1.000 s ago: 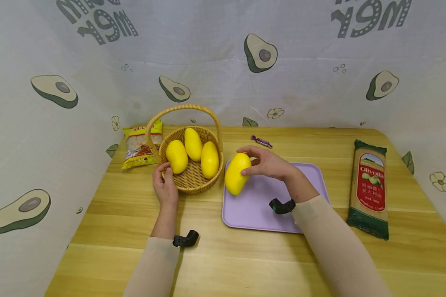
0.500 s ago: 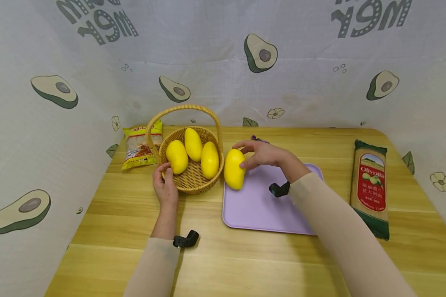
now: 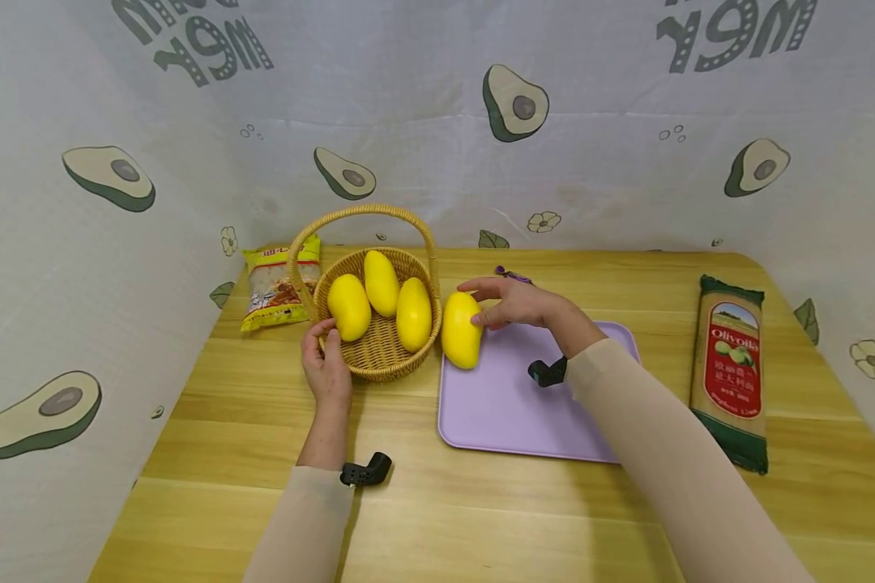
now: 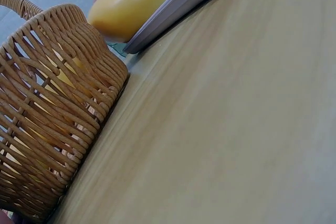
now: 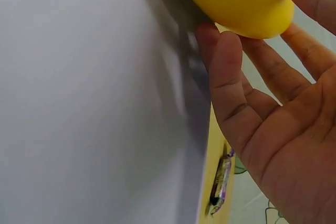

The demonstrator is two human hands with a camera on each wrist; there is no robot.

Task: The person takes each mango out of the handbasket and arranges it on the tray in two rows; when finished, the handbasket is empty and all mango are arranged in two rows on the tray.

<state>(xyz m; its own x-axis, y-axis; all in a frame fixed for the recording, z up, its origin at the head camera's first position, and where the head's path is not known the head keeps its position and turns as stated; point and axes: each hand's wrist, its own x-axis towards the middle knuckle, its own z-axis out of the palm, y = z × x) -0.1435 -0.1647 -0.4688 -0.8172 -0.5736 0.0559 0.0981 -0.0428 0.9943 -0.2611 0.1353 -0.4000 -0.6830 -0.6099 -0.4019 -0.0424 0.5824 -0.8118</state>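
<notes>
With thumb and fingertips my right hand (image 3: pixel 528 306) grips a yellow mango (image 3: pixel 461 332) at the back left corner of the lilac tray (image 3: pixel 525 413). In the right wrist view the thumb and fingers reach around one end of the mango (image 5: pixel 247 3). My left hand (image 3: pixel 326 368) holds the near left side of a round wicker basket (image 3: pixel 382 374), thumb and fingers at its rim. Inside the basket lie three more mangoes, a left one (image 3: pixel 349 308), a back one (image 3: pixel 382 283) and a right one (image 3: pixel 413 316). The left wrist view shows the basket's woven wall (image 4: pixel 58 98).
A yellow food packet (image 3: pixel 279 287) lies behind the basket on the left. A purple-wrapped candy (image 3: pixel 514 276) is behind the tray. On the right lies a long pasta packet (image 3: pixel 731 364). The basket's tall handle (image 3: pixel 368 210) arches over it.
My right hand has shifted slightly back and left with the mango, which has turned from a slant to nearly lengthwise. My left hand has stayed on the basket.
</notes>
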